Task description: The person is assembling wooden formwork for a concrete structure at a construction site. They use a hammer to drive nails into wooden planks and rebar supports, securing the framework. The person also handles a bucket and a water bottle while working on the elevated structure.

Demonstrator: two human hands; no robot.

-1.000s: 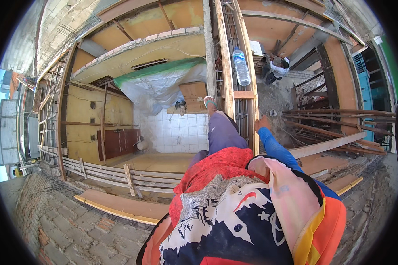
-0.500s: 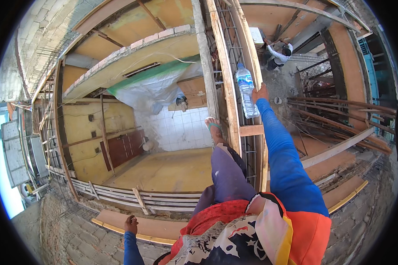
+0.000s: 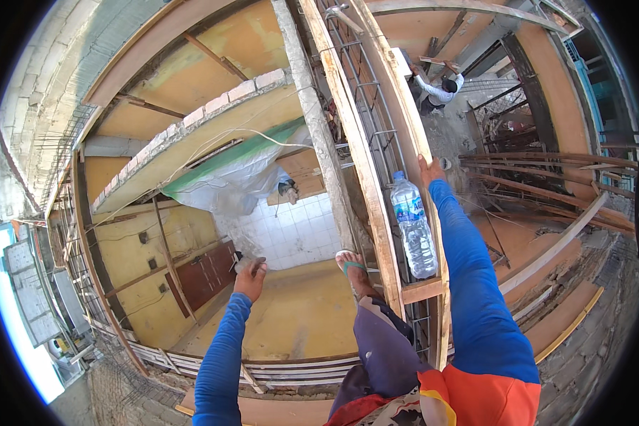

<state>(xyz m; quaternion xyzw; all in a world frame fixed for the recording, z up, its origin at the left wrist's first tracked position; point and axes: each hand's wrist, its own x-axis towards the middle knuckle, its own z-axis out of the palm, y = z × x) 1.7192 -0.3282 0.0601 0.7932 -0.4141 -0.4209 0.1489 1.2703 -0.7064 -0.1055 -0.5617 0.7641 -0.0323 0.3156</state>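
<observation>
Reaching farther up than half a second ago, the right hand (image 3: 430, 170) is laid flat, fingers together, on the wooden plank (image 3: 376, 135), just above the clear water bottle (image 3: 414, 228), which is wedged upright against it, partly full. The left hand (image 3: 251, 278), now raised into view, is closed around a small grey object, which cannot be identified.

Both arms wear long, tight blue sleeves that end at the wrists, leaving the left hand (image 3: 250, 278) and right hand (image 3: 430, 170) bare. Over the shoulder sits an orange and yellow top with a patterned cloth at the chest. The leg wears dark purple trousers and a green-strapped sandal (image 3: 353, 266).
</observation>
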